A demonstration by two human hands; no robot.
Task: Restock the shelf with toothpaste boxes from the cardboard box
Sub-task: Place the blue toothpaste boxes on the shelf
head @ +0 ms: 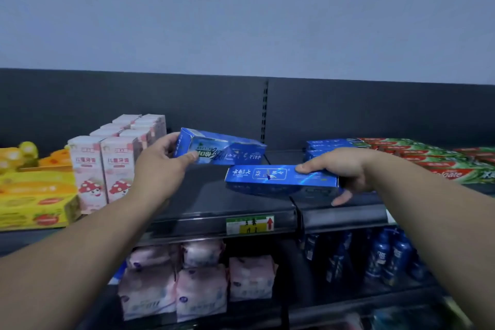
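Note:
My left hand (pixel 160 166) grips one end of a blue toothpaste box (pixel 227 149), held tilted above the dark top shelf (pixel 214 195). My right hand (pixel 345 169) grips the right end of a second blue toothpaste box (pixel 278 177), thumb on its top face and fingers underneath; whether it touches the shelf I cannot tell. A low stack of matching blue boxes (pixel 329 146) lies on the shelf behind my right hand. The cardboard box is out of view.
Pink-and-white children's toothpaste cartons (pixel 107 166) stand left of the gap, with yellow boxes (pixel 34 198) further left. Red-and-green toothpaste boxes (pixel 439 161) lie at the right. The shelf below holds pink packs (pixel 201 289) and dark blue bottles (pixel 388 257). A price tag (pixel 250 224) sits on the shelf edge.

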